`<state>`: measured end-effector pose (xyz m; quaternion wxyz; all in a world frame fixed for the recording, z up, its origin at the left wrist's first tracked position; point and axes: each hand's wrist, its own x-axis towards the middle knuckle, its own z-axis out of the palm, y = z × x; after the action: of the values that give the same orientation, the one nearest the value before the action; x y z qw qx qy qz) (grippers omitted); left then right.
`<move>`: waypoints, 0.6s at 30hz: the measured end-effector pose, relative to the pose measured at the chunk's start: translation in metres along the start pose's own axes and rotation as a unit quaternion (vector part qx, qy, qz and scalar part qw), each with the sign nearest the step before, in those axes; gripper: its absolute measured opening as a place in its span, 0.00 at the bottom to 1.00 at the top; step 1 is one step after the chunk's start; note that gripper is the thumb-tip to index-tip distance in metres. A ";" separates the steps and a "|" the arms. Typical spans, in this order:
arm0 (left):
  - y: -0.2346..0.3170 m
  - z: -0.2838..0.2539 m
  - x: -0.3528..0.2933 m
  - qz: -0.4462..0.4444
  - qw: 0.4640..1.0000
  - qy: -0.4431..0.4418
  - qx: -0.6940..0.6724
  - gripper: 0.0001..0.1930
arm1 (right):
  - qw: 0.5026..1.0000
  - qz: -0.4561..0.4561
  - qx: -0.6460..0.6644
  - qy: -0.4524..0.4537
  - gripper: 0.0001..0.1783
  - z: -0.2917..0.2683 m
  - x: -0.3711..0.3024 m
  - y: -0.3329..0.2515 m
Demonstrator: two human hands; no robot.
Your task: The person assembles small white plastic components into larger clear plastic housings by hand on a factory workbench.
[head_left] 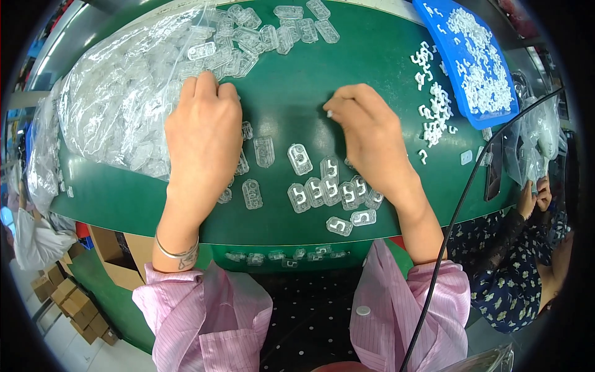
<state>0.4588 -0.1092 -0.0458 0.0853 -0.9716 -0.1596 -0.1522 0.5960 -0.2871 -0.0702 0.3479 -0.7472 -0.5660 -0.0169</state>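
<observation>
My left hand [204,133] has its fingers curled down at the near edge of a pile of clear plastic cases [238,43]; its fingertips are hidden, so what they grip cannot be made out. Pinched between thumb and forefinger of my right hand [369,133] is a small white plastic piece [329,114], held above the table. Below and between the hands lie several clear cases with white S-shaped inserts [330,191]. Cases without white inserts, such as this clear case [264,152], lie nearer my left wrist.
A large clear bag [121,93] of cases fills the left of the green table [285,93]. Loose white S-shaped pieces [437,111] lie beside a blue tray [468,111] full of them. A black cable [458,217] crosses the right side, where another person's hands [534,197] show.
</observation>
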 end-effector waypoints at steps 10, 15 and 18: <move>0.014 -0.009 0.005 0.032 0.920 0.025 -0.389 0.12 | 0.792 0.307 0.528 -0.005 0.08 -0.029 -0.003 -0.015; 0.037 -0.019 -0.001 -0.141 0.627 -0.126 -0.755 0.14 | 0.792 0.282 0.541 0.020 0.07 -0.038 -0.005 -0.018; 0.043 -0.015 -0.005 -0.124 0.660 -0.129 -0.730 0.17 | 0.820 0.259 0.509 0.048 0.07 -0.034 -0.007 -0.028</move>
<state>0.4647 -0.1535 -0.0380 -0.6922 -0.7032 -0.1260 -0.1020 0.5824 -0.3077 -0.0331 0.6968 -0.5816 -0.2618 0.3282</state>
